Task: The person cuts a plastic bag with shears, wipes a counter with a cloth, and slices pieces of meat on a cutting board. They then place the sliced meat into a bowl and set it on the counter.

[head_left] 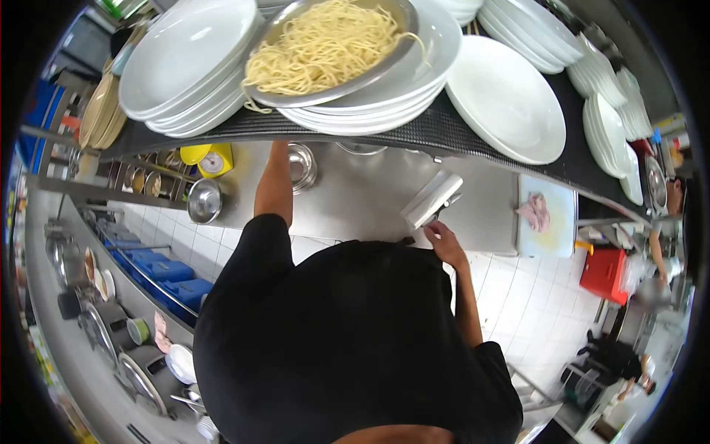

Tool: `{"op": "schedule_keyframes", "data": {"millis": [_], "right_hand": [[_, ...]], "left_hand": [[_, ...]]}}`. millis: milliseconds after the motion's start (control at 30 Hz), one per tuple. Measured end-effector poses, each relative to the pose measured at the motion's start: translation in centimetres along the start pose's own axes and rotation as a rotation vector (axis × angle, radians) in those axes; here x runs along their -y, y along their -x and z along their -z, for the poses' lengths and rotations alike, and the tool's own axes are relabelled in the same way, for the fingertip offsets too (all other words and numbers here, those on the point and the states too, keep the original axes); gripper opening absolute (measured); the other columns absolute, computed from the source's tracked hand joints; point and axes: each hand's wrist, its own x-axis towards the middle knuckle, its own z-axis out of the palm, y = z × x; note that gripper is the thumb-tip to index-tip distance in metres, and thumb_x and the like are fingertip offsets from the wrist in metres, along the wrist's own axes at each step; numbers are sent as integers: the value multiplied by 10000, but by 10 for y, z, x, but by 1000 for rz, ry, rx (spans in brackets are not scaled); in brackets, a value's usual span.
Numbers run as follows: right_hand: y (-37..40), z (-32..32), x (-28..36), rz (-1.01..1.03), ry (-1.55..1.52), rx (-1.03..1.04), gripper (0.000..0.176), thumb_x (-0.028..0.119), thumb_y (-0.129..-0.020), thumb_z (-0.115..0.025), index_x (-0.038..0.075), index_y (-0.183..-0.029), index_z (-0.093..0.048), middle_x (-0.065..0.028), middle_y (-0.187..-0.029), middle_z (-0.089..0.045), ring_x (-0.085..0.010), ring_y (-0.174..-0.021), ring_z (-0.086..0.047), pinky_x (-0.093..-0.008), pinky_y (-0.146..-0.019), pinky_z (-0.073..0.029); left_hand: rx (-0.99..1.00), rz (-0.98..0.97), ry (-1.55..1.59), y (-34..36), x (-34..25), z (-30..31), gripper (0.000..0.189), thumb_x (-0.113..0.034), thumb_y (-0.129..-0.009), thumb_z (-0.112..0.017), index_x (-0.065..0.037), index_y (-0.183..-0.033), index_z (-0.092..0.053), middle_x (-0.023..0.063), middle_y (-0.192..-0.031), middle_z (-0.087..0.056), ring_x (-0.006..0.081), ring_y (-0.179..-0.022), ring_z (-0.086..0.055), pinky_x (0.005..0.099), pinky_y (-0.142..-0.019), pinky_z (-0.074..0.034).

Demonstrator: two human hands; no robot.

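Observation:
Under the shelf, my left forearm reaches forward over the steel counter; the hand itself is hidden by the shelf edge. Beside that forearm stand round steel bowls. My right hand is at the counter's near edge, fingers bent, close to a dark handle and a metal utensil. A shiny silver roll or box lies tilted just beyond it. Whether the fingers grip the handle is too small to tell. Above, a steel bowl of noodles rests on stacked white plates.
The black shelf carries more white plates. A yellow scale and a steel bowl are at left. Meat lies on a white board at right, near a red box. Other people stand at far right.

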Motion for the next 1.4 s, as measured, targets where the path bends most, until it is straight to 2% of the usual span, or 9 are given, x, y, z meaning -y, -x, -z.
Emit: {"op": "schedule_keyframes", "data": {"millis": [533, 733, 800, 933, 967, 1100, 1167, 1300, 1400], "right_hand": [[74, 125, -138, -500, 298, -141, 463, 384, -923, -644, -18, -1152, -650, -251, -1064, -715, -397, -1081, -665, -462, -967, -503], [27, 235, -249, -481, 627, -449, 669, 420, -852, -741, 17, -1341, -528, -273, -1361, -554, -417, -1276, -527, -499, -1035, -449], [14, 278, -281, -415, 769, -517, 732, 426, -824, -761, 20, -1381, -514, -274, -1385, -539, -428, -1305, -502, -508, -1076, -415], [-44, 357, -361, 438, 988, -262, 743, 435, -872, -709, 86, -1480, -462, -110, -1507, -500, -392, -1350, -481, -474, -1121, -368], [-40, 345, -340, 57, 926, -331, 697, 473, -911, -646, 147, -1500, -463, -37, -1492, -532, -372, -1353, -483, -466, -1124, -362], [-36, 327, -307, -485, 879, -464, 540, 499, -905, -596, 139, -1307, -612, -157, -1333, -621, -360, -1213, -601, -486, -1007, -465], [-44, 334, -348, -424, 546, -464, 479, 443, -916, -601, 91, -1240, -618, -202, -1251, -636, -376, -1139, -628, -451, -969, -488], [-20, 269, -252, 69, 29, -444, 420, 335, -971, -585, 31, -1261, -602, -134, -1149, -672, -294, -1093, -634, -436, -960, -472], [2, 196, -130, 26, -85, -225, 305, 265, -993, -598, 30, -1187, -585, -29, -995, -586, -132, -858, -507, -280, -762, -436]], "left_hand": [[-9, -17, -6, -23, -9, 68, 378, -111, -946, -608, 56, -1274, -524, 238, -1208, -611, 380, -1031, -660, 442, -890, -613], [-96, -36, 96, 40, -32, 163, 363, -74, -991, -523, 89, -1314, -497, 251, -1257, -595, 374, -1093, -654, 468, -960, -615], [-100, -135, -18, 81, -40, 201, 305, -42, -991, -499, 104, -1258, -507, 243, -1208, -612, 350, -1033, -672, 480, -930, -628], [-284, -117, 2, 173, -58, 256, 225, -71, -966, -518, 97, -1117, -522, 187, -1047, -607, 275, -909, -654, 451, -903, -633], [-281, -148, -117, 192, -58, 271, 214, -84, -959, -524, 93, -1079, -525, 169, -1001, -603, 255, -877, -646, 441, -900, -632], [-451, -98, -62, 247, -68, 304, 170, -89, -934, -530, 77, -905, -513, 97, -804, -509, 198, -714, -561, 460, -911, -630], [-448, -176, -63, 251, -44, 347, 99, -29, -917, -527, 56, -875, -499, 81, -753, -457, 202, -674, -541, 514, -902, -630], [-443, -119, -151, 261, -16, 382, 178, -40, -958, -483, 106, -1052, -525, 150, -917, -552, 245, -820, -624, 413, -820, -670], [-545, -7, 190, 235, -9, 379, 333, -61, -987, -465, 160, -1236, -478, 238, -1182, -551, 386, -1023, -647, 380, -813, -675]]}}
